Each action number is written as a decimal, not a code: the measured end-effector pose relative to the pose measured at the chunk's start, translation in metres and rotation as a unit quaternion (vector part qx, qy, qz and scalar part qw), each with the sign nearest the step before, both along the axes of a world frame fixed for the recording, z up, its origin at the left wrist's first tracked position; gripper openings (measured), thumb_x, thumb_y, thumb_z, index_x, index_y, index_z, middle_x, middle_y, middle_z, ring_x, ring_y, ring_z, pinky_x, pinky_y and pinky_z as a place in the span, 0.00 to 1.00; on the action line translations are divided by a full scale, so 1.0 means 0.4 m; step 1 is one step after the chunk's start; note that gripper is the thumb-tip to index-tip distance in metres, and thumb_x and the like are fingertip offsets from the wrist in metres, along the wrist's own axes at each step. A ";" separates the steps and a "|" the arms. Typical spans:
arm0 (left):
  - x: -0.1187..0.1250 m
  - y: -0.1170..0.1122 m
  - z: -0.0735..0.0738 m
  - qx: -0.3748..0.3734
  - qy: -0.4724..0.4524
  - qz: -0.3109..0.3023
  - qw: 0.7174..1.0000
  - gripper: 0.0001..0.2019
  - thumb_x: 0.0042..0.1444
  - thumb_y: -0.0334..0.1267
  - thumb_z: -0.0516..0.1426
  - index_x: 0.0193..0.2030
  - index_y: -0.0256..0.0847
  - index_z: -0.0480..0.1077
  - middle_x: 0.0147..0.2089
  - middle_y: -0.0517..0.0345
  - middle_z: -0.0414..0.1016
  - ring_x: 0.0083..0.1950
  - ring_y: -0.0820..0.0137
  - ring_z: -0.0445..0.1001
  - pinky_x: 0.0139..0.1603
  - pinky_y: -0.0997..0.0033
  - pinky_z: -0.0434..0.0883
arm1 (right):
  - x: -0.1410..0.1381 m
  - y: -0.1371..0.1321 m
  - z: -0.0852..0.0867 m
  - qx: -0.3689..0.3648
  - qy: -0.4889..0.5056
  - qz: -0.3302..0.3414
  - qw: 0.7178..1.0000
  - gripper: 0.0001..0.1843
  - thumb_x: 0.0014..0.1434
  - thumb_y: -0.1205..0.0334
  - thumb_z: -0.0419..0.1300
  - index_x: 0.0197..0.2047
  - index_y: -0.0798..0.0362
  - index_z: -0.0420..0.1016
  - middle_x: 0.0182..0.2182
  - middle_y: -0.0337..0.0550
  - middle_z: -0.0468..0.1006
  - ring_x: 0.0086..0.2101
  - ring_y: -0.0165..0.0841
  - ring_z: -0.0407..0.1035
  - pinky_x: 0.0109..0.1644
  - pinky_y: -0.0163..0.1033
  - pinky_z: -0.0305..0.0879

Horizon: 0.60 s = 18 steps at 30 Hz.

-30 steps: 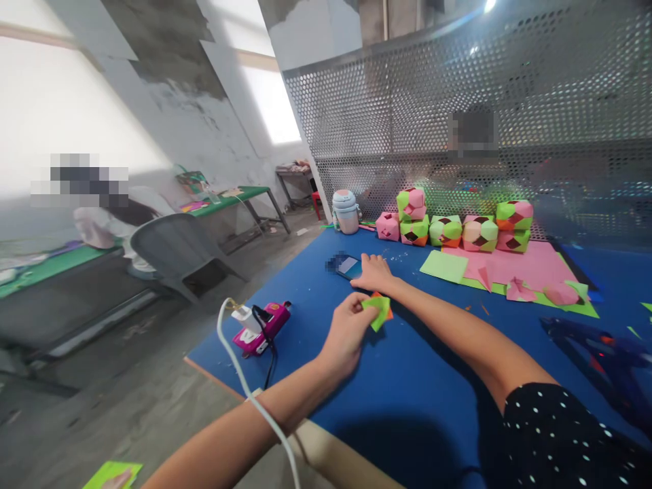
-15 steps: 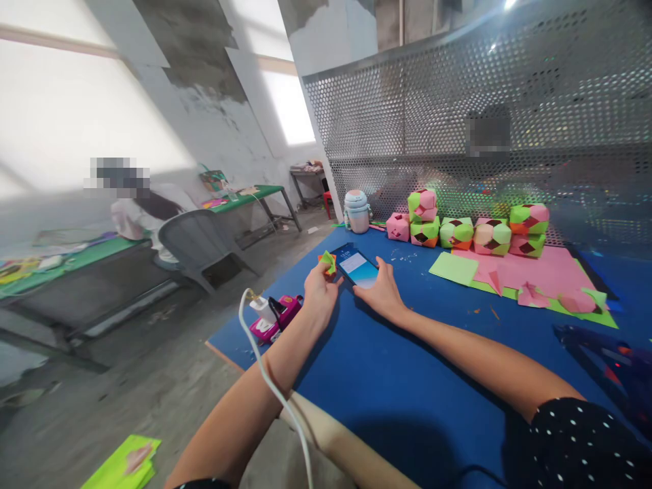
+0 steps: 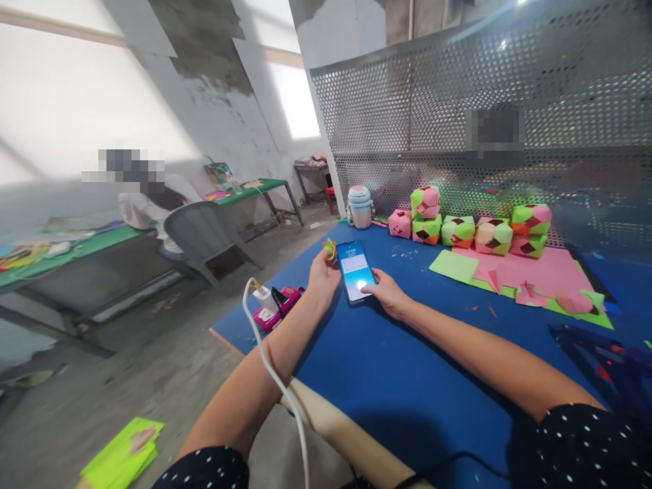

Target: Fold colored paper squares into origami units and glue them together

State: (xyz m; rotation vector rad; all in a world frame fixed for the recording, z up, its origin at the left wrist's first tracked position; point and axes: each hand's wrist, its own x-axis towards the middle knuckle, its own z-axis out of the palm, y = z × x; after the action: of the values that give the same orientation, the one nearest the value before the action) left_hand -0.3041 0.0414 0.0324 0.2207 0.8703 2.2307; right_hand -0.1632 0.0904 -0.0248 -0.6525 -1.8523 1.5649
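A phone (image 3: 356,269) with a lit screen is tilted up over the blue table (image 3: 407,380). My left hand (image 3: 322,275) is closed on its left edge, and the same hand pinches a small folded green and orange paper piece (image 3: 331,249). My right hand (image 3: 387,295) reaches in from the right, its thumb touching the lower part of the screen, the other fingers under the phone's right side.
Folded paper cubes (image 3: 468,227) line the perforated metal screen (image 3: 458,136) at the back, with pink and green sheets (image 3: 530,272) before them. A pink device (image 3: 278,305) with a white cable (image 3: 275,387) sits at the table's left corner. A small jug (image 3: 359,206) stands behind. Another person sits at left by a grey chair (image 3: 204,238).
My left hand carried the paper piece forward to the phone and took its left edge. The phone was lifted off the table and its screen lit. My right thumb moved onto the screen.
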 end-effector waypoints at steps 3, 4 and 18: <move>0.005 0.003 -0.001 -0.002 0.011 -0.019 1.000 0.08 0.44 0.20 0.55 0.26 0.37 0.66 0.20 0.65 0.69 0.22 0.77 0.67 0.31 0.75 0.68 | 0.009 0.008 0.006 -0.031 0.005 0.030 0.999 0.30 0.44 0.74 0.59 0.53 0.57 0.65 0.46 0.49 0.77 0.43 0.36 0.73 0.48 0.42 0.70; 0.008 0.002 -0.001 -0.003 0.015 -0.027 1.000 0.08 0.43 0.21 0.55 0.26 0.37 0.66 0.20 0.65 0.69 0.22 0.77 0.67 0.30 0.75 0.68 | 0.012 0.012 0.008 -0.040 0.005 0.034 0.999 0.30 0.43 0.74 0.60 0.52 0.57 0.66 0.44 0.48 0.78 0.41 0.36 0.74 0.46 0.42 0.70; 0.072 -0.016 0.022 -0.011 0.051 -0.083 0.995 0.07 0.43 0.23 0.58 0.29 0.36 0.67 0.24 0.62 0.72 0.25 0.75 0.69 0.28 0.76 0.67 | 0.034 0.046 0.029 -0.118 0.021 0.078 0.990 0.35 0.57 0.32 0.44 0.39 0.54 0.75 0.29 0.44 0.80 0.31 0.36 0.74 0.38 0.41 0.70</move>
State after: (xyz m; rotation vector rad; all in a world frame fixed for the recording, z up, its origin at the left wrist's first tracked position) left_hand -0.2753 0.0350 0.0413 0.3861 0.8971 2.0701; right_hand -0.1498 0.1086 -0.0133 -0.5840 -1.7379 1.9043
